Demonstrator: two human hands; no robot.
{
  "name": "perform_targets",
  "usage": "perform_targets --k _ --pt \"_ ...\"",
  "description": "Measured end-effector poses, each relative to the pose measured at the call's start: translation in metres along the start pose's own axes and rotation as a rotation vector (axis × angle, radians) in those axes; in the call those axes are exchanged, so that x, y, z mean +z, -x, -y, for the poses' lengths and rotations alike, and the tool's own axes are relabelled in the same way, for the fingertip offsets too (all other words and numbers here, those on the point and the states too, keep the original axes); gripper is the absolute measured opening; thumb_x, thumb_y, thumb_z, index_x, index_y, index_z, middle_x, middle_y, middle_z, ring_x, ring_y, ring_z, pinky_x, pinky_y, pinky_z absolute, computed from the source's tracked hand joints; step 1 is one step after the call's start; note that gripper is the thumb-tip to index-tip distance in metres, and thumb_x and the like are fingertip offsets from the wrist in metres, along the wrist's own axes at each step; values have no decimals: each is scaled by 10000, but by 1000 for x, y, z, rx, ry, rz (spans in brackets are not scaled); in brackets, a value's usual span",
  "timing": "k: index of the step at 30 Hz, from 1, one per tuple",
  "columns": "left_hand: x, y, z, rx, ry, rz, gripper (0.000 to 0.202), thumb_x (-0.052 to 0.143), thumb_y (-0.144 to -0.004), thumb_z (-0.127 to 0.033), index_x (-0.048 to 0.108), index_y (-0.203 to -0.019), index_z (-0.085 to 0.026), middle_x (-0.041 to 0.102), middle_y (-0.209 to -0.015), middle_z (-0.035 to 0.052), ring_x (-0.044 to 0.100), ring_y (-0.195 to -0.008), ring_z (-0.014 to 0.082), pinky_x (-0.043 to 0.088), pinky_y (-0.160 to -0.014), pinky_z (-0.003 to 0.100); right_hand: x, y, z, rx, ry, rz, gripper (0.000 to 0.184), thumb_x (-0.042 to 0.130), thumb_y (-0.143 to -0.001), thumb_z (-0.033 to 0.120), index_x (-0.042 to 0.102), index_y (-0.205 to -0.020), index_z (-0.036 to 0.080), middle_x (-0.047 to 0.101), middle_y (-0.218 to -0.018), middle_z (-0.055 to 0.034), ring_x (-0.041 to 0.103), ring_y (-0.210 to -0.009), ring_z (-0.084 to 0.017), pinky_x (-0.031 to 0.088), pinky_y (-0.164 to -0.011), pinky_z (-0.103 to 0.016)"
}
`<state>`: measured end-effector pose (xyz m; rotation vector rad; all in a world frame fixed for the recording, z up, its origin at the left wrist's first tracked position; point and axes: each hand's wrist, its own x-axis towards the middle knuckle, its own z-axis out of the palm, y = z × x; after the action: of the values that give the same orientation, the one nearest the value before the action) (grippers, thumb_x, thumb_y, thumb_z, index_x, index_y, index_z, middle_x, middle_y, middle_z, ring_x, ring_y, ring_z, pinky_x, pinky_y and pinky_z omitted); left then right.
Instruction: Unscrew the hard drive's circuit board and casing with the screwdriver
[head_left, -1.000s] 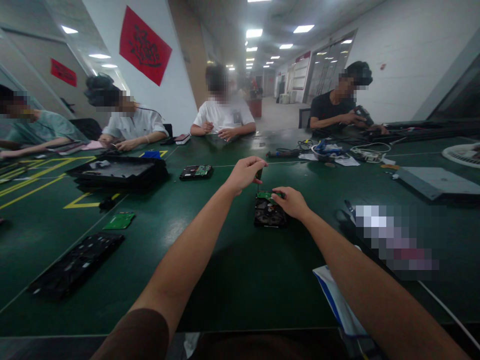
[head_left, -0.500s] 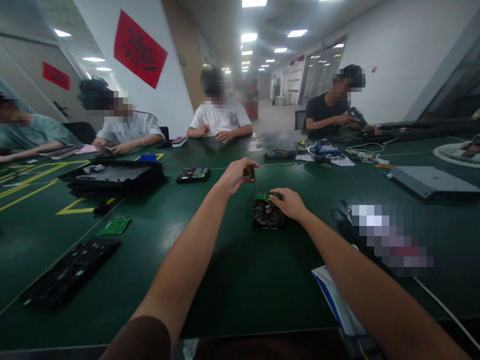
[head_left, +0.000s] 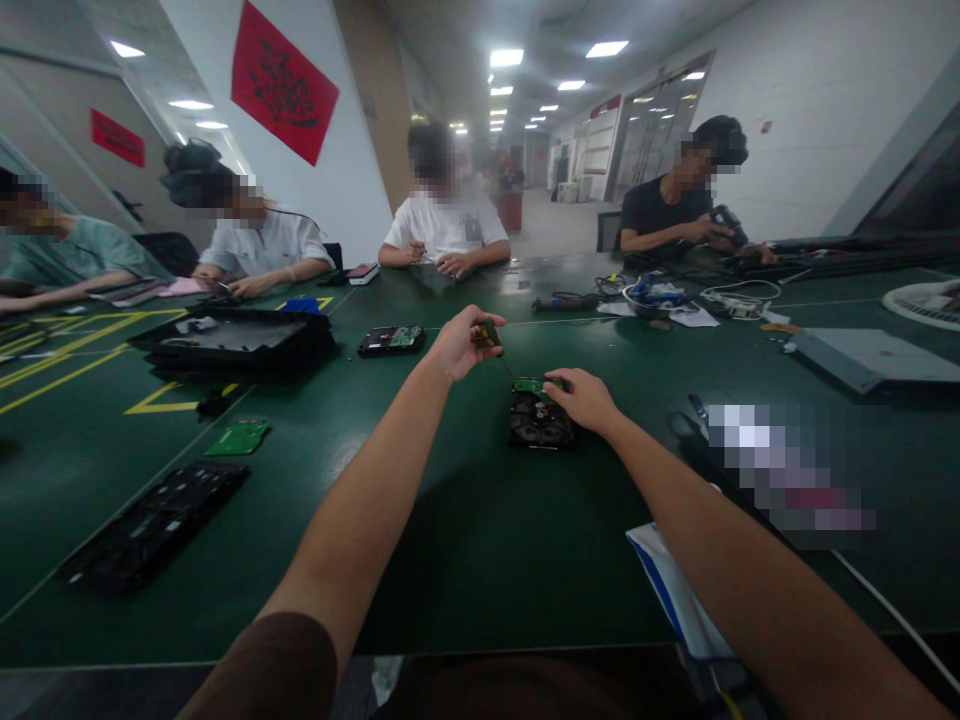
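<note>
A black hard drive point(head_left: 541, 425) lies flat on the green table in front of me, with a green circuit board point(head_left: 529, 384) across its far end. My left hand point(head_left: 466, 343) is closed around the dark and yellow handle of a screwdriver point(head_left: 489, 336). The screwdriver leans, its thin shaft running down to the left part of the board; whether the tip touches is too small to tell. My right hand point(head_left: 585, 398) grips the drive's far right corner, thumb and fingers at the board.
On the left lie a loose green board point(head_left: 238, 437), a black slotted part point(head_left: 157, 525) and a black tray point(head_left: 232, 340). Another drive point(head_left: 391, 340) sits beyond my left arm. A grey metal case point(head_left: 877, 358) and cables point(head_left: 652, 292) are at right. Several people sit around the table.
My left hand has tipped the screwdriver from nearly upright to a slant, its handle moving left. My right hand stays on the drive. The whole view has shifted slightly.
</note>
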<state>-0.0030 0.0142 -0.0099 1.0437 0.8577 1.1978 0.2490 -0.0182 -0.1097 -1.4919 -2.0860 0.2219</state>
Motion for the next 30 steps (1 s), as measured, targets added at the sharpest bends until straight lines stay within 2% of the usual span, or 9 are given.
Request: perform_targets --k 8,12,17,25,30 --pt "5 0 2 -24 152 5 100 598 -784 -248 617 -816 -155 687 -781 101 686 -754 189 620 -780 361 1 -1 -2 -13 -15 -5 358 592 -964 435 728 -1225 231 738 -1203 -81 663 -1043 -238 491 -937 -368" --pt "6 -1 8 -20 73 32 71 628 -784 -214 645 -783 -145 689 -774 97 673 -756 183 625 -766 351 2 -1 -3 -16 -13 -7 352 594 -964 437 730 -1219 235 737 -1206 -81 663 -1054 -241 494 -937 -371" --pt "12 -3 15 97 17 -60 56 687 -782 -172 658 -757 -131 646 -733 47 635 -712 139 620 -771 334 4 -2 -5 -15 -9 -13 348 601 -962 445 728 -1219 247 736 -1210 -76 660 -1081 -248 501 -931 -373" --pt "4 3 -4 160 12 -16 98 677 -871 -127 629 -786 -137 676 -776 61 660 -767 138 606 -868 363 6 -2 -8 -22 -6 -20 350 601 -964 452 730 -1212 241 737 -1209 -78 663 -1080 -252 501 -925 -373" --pt "3 4 -5 214 -100 31 115 747 -867 -184 635 -884 -159 701 -835 49 674 -804 134 599 -833 331 5 -2 -7 -22 -8 -23 352 599 -964 457 730 -1213 246 735 -1212 -75 657 -1095 -250 495 -943 -374"
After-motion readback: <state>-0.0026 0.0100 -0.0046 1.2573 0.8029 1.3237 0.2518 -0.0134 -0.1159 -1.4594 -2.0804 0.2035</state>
